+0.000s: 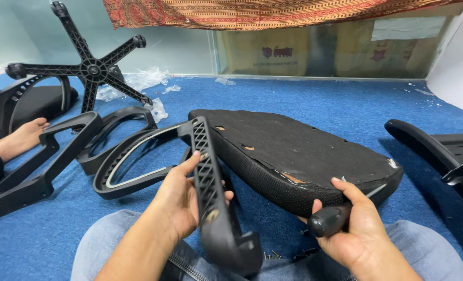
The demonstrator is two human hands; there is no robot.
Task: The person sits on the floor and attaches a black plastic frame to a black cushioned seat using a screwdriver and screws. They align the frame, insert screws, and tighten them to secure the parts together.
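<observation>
My left hand grips a black plastic chair armrest by its ribbed mounting bar, holding it against the left edge of an upturned black seat cushion. The cushion rests on my lap and the blue carpet, its fabric underside facing up. My right hand holds the black handle of a screwdriver under the cushion's near edge; its shaft is hidden. Several small dark screws lie on my jeans between my hands.
Two more black armrests lie at left on the carpet beside a person's bare foot. A five-arm chair base stands at the back left near plastic wrapping. A black chair back lies at right. Cardboard boxes line the wall.
</observation>
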